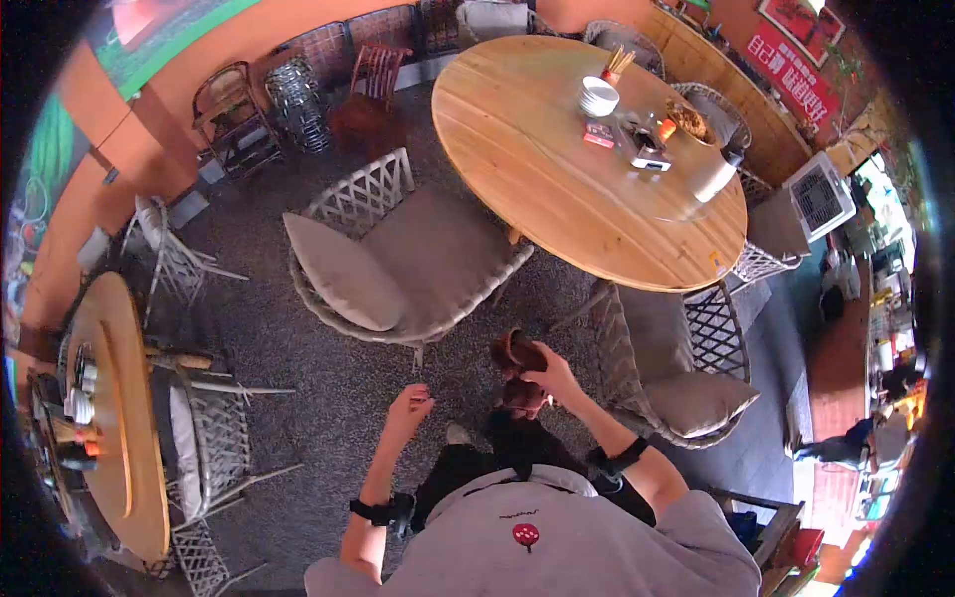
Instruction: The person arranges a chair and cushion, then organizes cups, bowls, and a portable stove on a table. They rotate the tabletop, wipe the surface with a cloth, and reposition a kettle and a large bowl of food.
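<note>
My right hand is closed round a dark reddish-brown object, round and hollow-looking, held in front of my body. Just below it is another reddish-brown thing, whose shape I cannot make out. My left hand is raised to the left, apart from the object, with its fingers curled in; anything between them is too small to tell. Beyond my hands stands a wicker armchair with a grey seat and a loose cushion.
A large oval wooden table at the upper right bears stacked white bowls and a small stove. Another wicker chair stands close on the right. A smaller round table is at the left. A person is at the far right.
</note>
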Demonstrator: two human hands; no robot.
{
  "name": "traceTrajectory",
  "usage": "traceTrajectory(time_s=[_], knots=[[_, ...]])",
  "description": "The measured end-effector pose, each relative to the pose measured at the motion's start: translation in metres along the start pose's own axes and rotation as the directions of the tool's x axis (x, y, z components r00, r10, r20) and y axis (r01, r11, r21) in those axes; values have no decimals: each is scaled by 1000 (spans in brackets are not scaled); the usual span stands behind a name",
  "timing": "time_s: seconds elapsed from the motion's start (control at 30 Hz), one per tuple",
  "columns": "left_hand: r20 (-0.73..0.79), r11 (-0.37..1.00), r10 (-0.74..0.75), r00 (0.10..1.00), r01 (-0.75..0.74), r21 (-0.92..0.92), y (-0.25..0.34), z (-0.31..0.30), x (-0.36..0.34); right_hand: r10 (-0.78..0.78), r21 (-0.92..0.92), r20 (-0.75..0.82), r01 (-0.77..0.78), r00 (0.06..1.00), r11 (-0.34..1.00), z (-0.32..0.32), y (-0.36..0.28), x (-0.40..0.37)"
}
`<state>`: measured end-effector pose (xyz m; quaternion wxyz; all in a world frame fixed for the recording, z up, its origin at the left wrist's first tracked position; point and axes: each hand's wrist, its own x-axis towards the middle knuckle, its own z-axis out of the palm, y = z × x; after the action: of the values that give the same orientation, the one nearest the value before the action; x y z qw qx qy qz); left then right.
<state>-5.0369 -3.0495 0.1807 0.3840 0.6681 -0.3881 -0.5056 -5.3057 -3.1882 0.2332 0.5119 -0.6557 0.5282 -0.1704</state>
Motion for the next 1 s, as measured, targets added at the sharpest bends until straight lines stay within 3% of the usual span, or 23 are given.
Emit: traceTrajectory(time_s=[0.13,0.23,0.37,0.43,0.47,0.5,0.53,0.63,0.67,0.77,0.8,0.87,0.9,0.93,0.97,1.0], knots=[[-22,1000,-17,1000,16,-19,-11,-1,36,-26,220,-101,48,995,974,-21,39,48],[-93,999,-45,995,44,-4,-23,-9,67,32,183,-170,0,985,983,-55,51,110],[-265,956,-182,947,108,-271,-30,-24,99,-172,-60,-394,162,903,985,-100,50,238],[-404,926,-259,877,106,-363,-32,-37,115,-97,-181,-480,10,872,983,-117,12,284],[-505,938,-287,814,131,-321,-30,-41,119,-114,-213,-455,17,883,977,-125,17,314],[-602,946,-306,738,161,-283,-21,-46,126,-318,-314,-441,188,839,931,-132,34,351],[-688,949,-315,654,196,-248,-14,-51,133,-298,-329,-449,154,843,932,-134,46,378],[-698,902,-431,571,241,-359,-15,-76,155,-295,-440,-376,111,878,891,-130,115,455],[-714,893,-450,536,258,-370,-11,-83,161,-296,-486,-342,102,892,868,-128,133,468],[-735,869,-488,471,339,-360,1,-100,179,-224,-661,-486,-188,845,727,-109,50,420],[-734,861,-493,467,384,-334,8,-105,184,-481,-743,-451,-18,751,669,-103,56,415],[-730,826,-477,489,534,-182,6,-118,197,-67,-404,-376,-98,924,909,-79,60,390],[-721,778,-460,518,626,-47,-11,-123,208,-64,-402,-309,-70,949,913,-63,56,371],[-706,710,-445,551,697,96,-20,-129,215,-130,-722,-115,7,985,692,-42,109,369],[-618,799,-538,573,581,-157,-15,-129,219,117,-623,-120,-166,986,764,-28,125,352],[-506,797,-603,617,442,-412,-6,-122,221,570,-475,47,-484,820,735,-19,144,353]])
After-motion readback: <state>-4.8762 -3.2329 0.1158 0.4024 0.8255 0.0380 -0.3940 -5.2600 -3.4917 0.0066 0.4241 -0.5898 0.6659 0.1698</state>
